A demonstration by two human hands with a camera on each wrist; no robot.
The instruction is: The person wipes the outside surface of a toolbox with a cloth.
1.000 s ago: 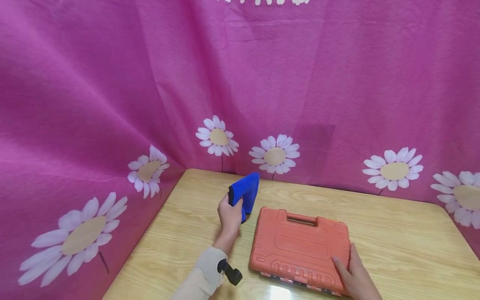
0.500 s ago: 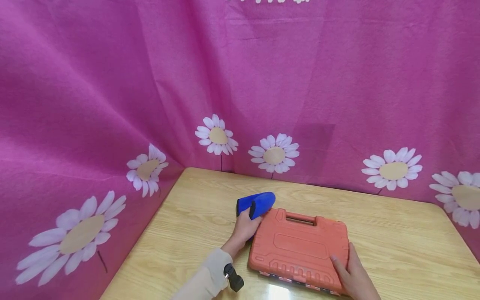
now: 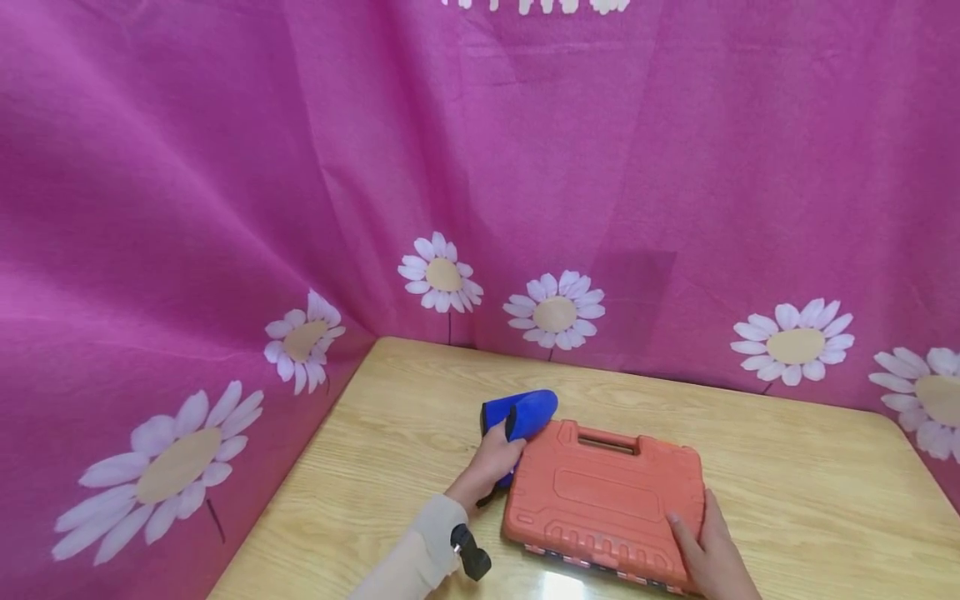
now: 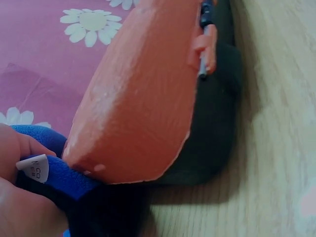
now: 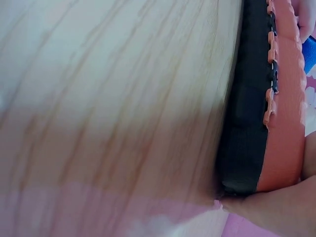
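An orange plastic tool case (image 3: pixel 607 492) with a dark lower half lies flat, its handle pointing away and its latches toward me. My left hand (image 3: pixel 493 460) grips a folded blue cloth (image 3: pixel 536 412) with black edging at the case's left side. The cloth droops over the case's far left corner. In the left wrist view a white tag (image 4: pixel 35 169) shows on the cloth beside the fingers. My right hand (image 3: pixel 712 546) holds the case's right edge, thumb on the lid and fingers along the side. In the right wrist view those fingers (image 5: pixel 271 207) wrap the near corner.
The case rests on a light wooden table (image 3: pixel 810 483). A magenta curtain (image 3: pixel 540 167) printed with daisies hangs along the back and left of the table. A black wrist strap mount (image 3: pixel 471 554) sits on the left sleeve (image 3: pixel 420 550).
The left hand has brought the cloth right and down, from above the table left of the case onto its far left corner. The right hand and the case keep their place.
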